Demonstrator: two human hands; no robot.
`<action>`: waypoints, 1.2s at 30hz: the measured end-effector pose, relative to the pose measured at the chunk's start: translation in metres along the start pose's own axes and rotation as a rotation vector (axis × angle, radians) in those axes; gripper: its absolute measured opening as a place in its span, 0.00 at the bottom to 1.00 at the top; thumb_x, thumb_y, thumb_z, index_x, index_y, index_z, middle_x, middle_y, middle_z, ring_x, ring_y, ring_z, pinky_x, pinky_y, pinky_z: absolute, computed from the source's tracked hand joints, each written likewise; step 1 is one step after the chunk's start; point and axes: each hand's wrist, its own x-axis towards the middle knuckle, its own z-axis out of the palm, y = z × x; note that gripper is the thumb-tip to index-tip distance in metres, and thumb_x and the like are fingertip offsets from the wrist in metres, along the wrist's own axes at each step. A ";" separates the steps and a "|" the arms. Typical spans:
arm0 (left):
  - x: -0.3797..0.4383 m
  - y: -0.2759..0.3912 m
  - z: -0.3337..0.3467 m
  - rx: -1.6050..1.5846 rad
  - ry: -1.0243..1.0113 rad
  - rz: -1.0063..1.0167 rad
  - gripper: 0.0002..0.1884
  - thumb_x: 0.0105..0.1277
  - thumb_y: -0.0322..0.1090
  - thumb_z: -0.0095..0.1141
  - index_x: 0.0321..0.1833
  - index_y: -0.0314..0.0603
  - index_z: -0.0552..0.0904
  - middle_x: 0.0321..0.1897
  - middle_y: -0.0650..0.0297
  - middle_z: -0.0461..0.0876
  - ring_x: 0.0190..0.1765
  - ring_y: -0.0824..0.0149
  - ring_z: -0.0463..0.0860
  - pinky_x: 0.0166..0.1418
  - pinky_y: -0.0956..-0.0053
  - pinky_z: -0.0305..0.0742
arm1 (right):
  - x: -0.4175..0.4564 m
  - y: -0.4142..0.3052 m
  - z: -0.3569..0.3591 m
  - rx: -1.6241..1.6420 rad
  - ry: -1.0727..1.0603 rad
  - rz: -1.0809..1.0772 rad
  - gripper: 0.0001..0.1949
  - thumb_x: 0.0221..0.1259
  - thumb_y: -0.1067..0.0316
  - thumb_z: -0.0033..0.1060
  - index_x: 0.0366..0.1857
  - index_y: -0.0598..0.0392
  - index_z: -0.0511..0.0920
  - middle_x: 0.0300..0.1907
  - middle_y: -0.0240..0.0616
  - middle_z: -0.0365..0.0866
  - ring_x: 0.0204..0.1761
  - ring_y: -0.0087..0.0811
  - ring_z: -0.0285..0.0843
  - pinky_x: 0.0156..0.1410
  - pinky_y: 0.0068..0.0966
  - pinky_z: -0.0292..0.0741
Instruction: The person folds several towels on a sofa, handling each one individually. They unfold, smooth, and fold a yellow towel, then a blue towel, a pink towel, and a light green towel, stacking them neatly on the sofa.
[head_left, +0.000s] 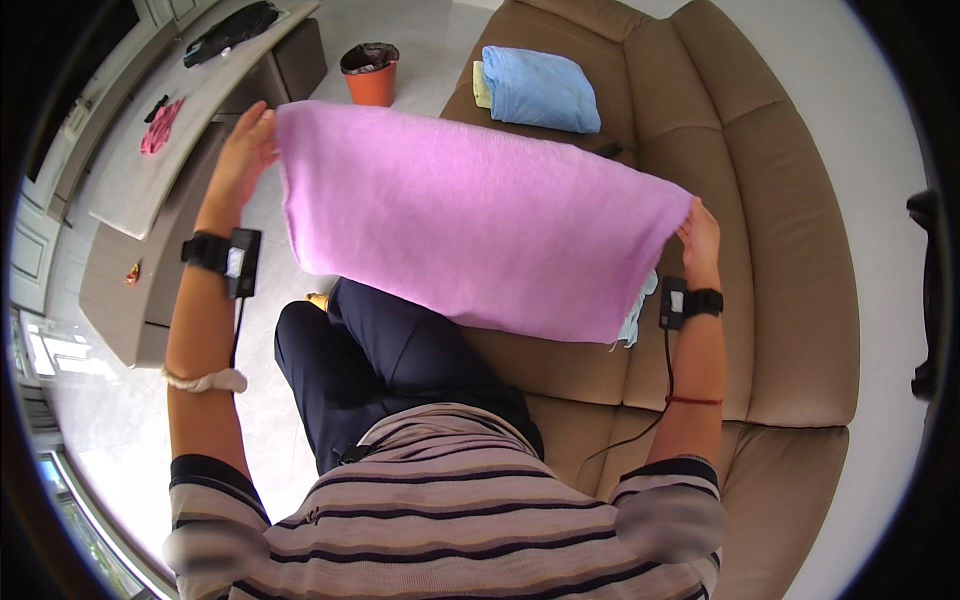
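A pink towel (472, 217) is stretched wide in the air between my two hands, above my lap and the sofa seat. My left hand (246, 146) grips its upper left corner. At the upper right corner, my right hand (699, 232) holds the other end, with some fingers hidden behind the cloth. A light-blue cloth (639, 311) shows partly past the towel's lower right edge, lying on the sofa. Farther along the seat lies a folded blue towel (540, 90), with a yellow cloth (481, 85) peeking out beside it.
The brown sofa (795, 225) runs along my right side. An orange trash bin (372, 79) with a black liner stands on the floor ahead. To the left, a long cabinet (131, 195) carries a pink striped cloth (162, 127) and a black bag (231, 34). Cabled devices are strapped to both wrists.
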 end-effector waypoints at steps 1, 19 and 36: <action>0.009 -0.012 0.014 0.134 0.063 -0.053 0.30 0.72 0.45 0.48 0.73 0.41 0.57 0.52 0.61 0.79 0.52 0.69 0.77 0.56 0.74 0.69 | 0.004 0.000 0.007 -0.083 -0.006 -0.003 0.15 0.69 0.57 0.51 0.43 0.60 0.78 0.40 0.34 0.82 0.41 0.25 0.79 0.49 0.24 0.74; -0.077 -0.219 0.019 0.201 -0.039 -0.840 0.35 0.63 0.67 0.47 0.58 0.41 0.75 0.46 0.58 0.80 0.44 0.64 0.77 0.53 0.63 0.67 | -0.199 0.229 0.004 0.432 -0.052 0.854 0.28 0.63 0.47 0.57 0.59 0.55 0.68 0.55 0.41 0.77 0.54 0.35 0.76 0.56 0.33 0.73; 0.009 -0.113 0.028 -0.628 -0.206 -0.165 0.15 0.66 0.35 0.53 0.53 0.37 0.76 0.49 0.59 0.81 0.54 0.62 0.79 0.64 0.62 0.71 | -0.055 0.019 0.043 0.684 -0.120 0.025 0.25 0.64 0.60 0.50 0.62 0.62 0.65 0.61 0.44 0.70 0.63 0.42 0.67 0.69 0.40 0.63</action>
